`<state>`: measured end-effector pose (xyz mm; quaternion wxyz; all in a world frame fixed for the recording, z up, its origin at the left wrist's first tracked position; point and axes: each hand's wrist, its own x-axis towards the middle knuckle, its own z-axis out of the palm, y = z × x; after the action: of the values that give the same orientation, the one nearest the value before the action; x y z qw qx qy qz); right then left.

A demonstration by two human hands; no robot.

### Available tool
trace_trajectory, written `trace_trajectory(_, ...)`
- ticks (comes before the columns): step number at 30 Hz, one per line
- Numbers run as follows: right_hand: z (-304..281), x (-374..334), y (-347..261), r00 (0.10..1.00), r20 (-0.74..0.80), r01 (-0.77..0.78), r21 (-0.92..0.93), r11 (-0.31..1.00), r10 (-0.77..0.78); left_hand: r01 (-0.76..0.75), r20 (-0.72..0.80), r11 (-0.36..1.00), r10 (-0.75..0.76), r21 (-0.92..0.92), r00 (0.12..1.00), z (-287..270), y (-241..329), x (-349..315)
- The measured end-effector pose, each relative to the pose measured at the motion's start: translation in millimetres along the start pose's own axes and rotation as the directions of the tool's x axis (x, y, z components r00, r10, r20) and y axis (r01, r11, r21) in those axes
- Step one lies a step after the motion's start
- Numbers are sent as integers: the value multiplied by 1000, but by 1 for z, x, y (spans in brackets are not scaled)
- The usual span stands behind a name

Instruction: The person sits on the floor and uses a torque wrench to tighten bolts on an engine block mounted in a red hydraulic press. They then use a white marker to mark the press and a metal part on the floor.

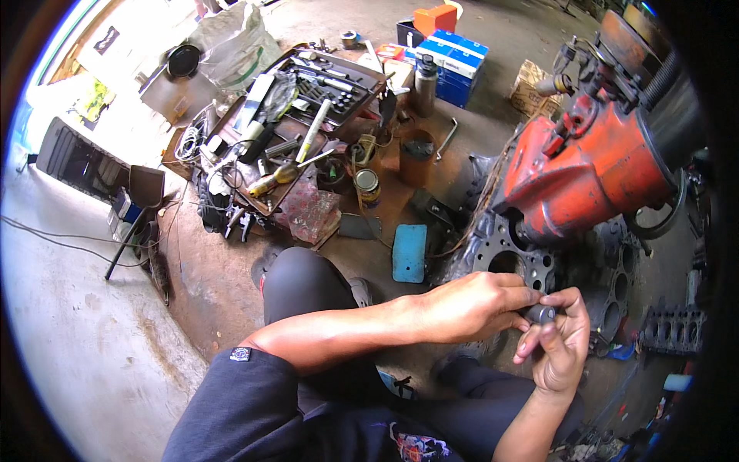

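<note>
We see a dark grey metal cylinder (545,313) with a paler grey end, and a bright red machine housing (596,173) scuffed with black. The sack (242,42) is off-white with a green stripe, the cloth (310,212) mottled dull red and pale grey. We find a sky-blue pad (409,254), a blue-and-white carton (456,85), an orange box (436,19) and a yellow-handled screwdriver (285,175). Our trousers (306,289) are charcoal, our dark shirt bears a many-coloured print (419,443)

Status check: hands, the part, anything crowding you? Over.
Left hand and right hand both on the dark cylindrical part. Part pinched in fingertips, one end showing. Red machine housing beyond the hands, no contact seen.
</note>
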<state>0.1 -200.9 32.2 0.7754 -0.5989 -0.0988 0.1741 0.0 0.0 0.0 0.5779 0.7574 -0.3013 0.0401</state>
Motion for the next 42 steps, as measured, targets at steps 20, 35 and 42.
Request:
trace_trajectory(20, 11, 2, 2, 998, -43, 39, 61, 997, -37, -54, 30, 997, 52, 54, 998, -2, 1, -4)
trace_trajectory(35, 13, 1, -1, 998, -67, 13, 73, 997, -8, -84, 39, 992, 80, 97, 996, -5, 2, -4)
trace_trajectory(42, 13, 1, -1, 998, -64, 14, 61, 998, -10, -77, 39, 992, 74, 101, 997, -4, 2, -4)
